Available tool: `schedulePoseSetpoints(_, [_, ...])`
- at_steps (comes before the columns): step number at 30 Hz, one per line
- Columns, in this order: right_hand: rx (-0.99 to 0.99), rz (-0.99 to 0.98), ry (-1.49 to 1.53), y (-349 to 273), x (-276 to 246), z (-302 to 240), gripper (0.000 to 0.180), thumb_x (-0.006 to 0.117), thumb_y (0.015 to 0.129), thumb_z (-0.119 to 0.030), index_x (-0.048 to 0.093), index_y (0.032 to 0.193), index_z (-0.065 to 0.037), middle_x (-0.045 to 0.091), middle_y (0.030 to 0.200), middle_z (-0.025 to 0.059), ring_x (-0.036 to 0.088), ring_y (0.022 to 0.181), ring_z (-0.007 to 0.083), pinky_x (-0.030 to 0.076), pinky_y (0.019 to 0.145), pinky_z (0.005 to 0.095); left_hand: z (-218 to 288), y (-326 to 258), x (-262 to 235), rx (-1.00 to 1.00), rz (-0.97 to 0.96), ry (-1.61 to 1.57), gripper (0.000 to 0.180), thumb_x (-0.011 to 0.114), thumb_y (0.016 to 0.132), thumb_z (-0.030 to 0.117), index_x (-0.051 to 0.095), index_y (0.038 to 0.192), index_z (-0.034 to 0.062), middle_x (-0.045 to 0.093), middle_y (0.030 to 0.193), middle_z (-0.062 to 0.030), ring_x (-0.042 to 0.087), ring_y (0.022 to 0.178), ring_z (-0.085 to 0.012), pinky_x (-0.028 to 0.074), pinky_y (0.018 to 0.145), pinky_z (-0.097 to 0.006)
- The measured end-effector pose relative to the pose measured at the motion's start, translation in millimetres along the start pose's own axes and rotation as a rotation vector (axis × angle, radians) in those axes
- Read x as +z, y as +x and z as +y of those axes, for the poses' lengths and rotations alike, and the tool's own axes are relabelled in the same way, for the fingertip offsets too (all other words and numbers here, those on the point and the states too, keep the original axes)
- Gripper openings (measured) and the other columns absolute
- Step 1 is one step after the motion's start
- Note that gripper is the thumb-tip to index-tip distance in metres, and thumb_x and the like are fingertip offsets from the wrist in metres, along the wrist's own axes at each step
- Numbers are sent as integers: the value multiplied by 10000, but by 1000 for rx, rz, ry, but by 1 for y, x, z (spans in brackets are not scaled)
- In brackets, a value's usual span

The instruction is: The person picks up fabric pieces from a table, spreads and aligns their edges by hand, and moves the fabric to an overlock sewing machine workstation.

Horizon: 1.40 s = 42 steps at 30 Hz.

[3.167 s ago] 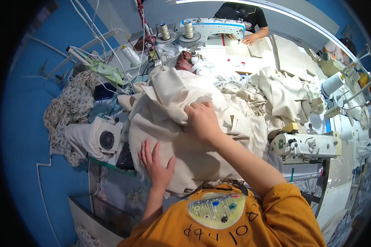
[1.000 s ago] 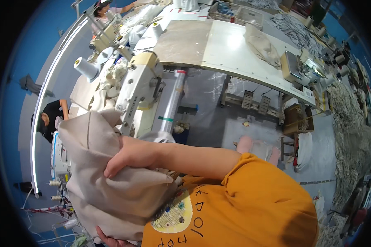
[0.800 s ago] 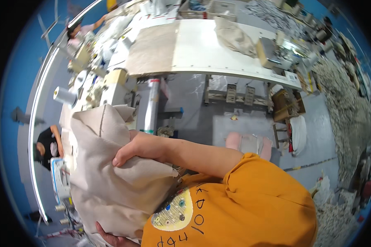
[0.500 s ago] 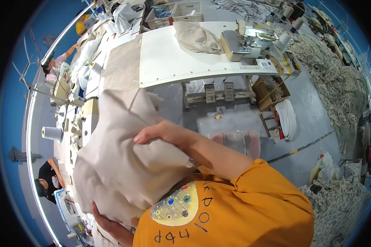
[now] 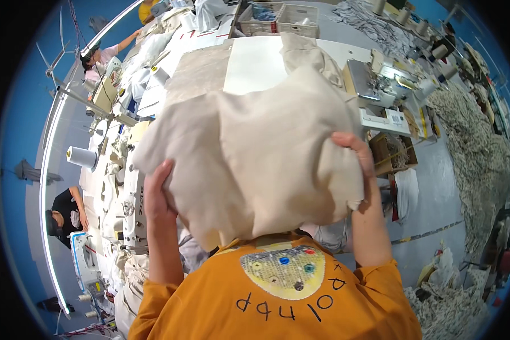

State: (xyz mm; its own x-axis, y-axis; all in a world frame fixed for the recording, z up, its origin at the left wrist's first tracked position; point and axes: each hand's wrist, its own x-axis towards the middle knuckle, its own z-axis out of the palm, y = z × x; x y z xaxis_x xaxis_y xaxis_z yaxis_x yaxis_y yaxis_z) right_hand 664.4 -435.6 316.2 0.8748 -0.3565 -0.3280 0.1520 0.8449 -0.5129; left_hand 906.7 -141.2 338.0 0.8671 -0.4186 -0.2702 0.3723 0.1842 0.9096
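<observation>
A large beige piece of cloth [image 5: 260, 158], perhaps a garment part, is spread between my two hands in front of my body. Its left edge is gripped by my left hand [image 5: 161, 190], thumb on top and fingers hidden underneath. On the opposite edge, my right hand [image 5: 356, 152] is closed the same way, with the cloth pinched under its thumb. The raised cloth covers much of the white table [image 5: 252, 68] beyond it. Another beige cloth [image 5: 306, 51] lies on that table, partly hidden behind the held piece.
An overlock-type sewing machine [image 5: 391, 82] stands at the table's right. Two plastic crates [image 5: 297, 28] sit beyond it. To the left is a line of sewing machines with a thread cone [image 5: 82, 157]; a person in black [image 5: 68, 215] works there. Heaped patterned fabric [image 5: 476, 141] fills the right.
The cloth has swung from my left to straight ahead and is spread wider. My right hand has shifted to its right edge, and my left hand has risen along the left edge.
</observation>
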Motion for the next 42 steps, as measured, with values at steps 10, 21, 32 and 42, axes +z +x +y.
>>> schedulePoseSetpoints(10, [-85, -123, -187, 188, 12, -136, 451, 525, 897, -184, 525, 1260, 84, 644, 1167, 220, 677, 1000, 308, 558, 906, 409, 12, 189, 75, 88, -127, -165, 365, 665, 864, 216, 641, 1163, 7, 677, 1137, -120, 648, 1023, -230, 499, 947, -358])
schedulePoseSetpoints(21, [-99, 312, -1365, 503, -7, -114, 650, 799, 746, -250, 542, 1242, 83, 635, 1188, 209, 654, 1037, 283, 540, 871, 376, -124, 400, 1, 66, 268, -44, 521, 779, 781, 73, 543, 1239, -3, 634, 1145, -101, 623, 1023, -204, 514, 877, -335])
schedulePoseSetpoints(32, [-470, 452, -1729, 500, -109, -21, 829, 806, 723, -393, 460, 1358, 13, 521, 1333, 217, 474, 1251, 348, 363, 1069, 425, -157, 409, -9, -46, 504, 190, 605, 804, 802, 206, 515, 1257, -70, 608, 1202, -131, 606, 1058, -206, 494, 881, -321])
schedulePoseSetpoints(42, [-596, 221, -1781, 566, -110, -36, 654, 763, 775, -211, 483, 1332, -12, 528, 1334, 158, 468, 1227, 345, 365, 1054, 428, -160, 440, -4, -61, 563, 147, 592, 802, 802, 190, 527, 1253, -76, 626, 1182, -141, 624, 1024, -231, 506, 863, -348])
